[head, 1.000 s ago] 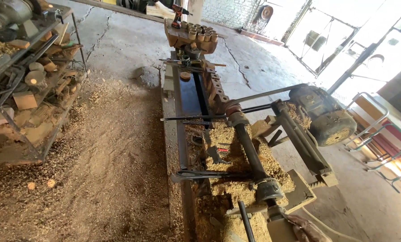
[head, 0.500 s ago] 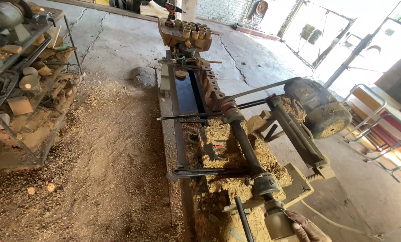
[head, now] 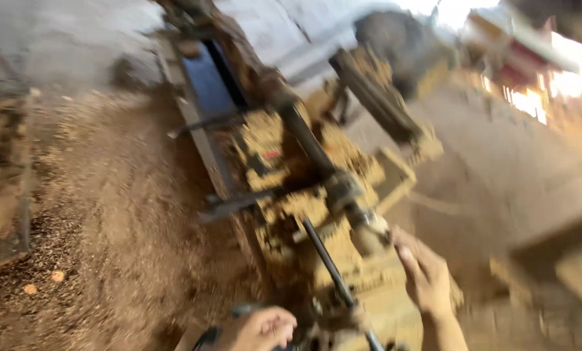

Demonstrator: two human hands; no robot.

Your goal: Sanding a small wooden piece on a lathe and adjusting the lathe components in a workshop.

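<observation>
A: Blurry down here. Right hand (head: 424, 276) up against the near end of the lathe (head: 304, 162), fingers stretched toward the pale round piece (head: 372, 234) on the spindle. Touching or just short of it? Cannot tell.

B: Left hand (head: 261, 328) low at the bottom edge, fingers curled in, beside the dark rod (head: 333, 270). Clamped on anything? Too smeared to say.

A: Sawdust (head: 96, 240) thick on the floor to the left, more heaped over the machine bed.

Lathe bed (head: 207, 81) blue – sawdust (head: 102, 214) tan-brown, rod (head: 333, 270) black.
</observation>
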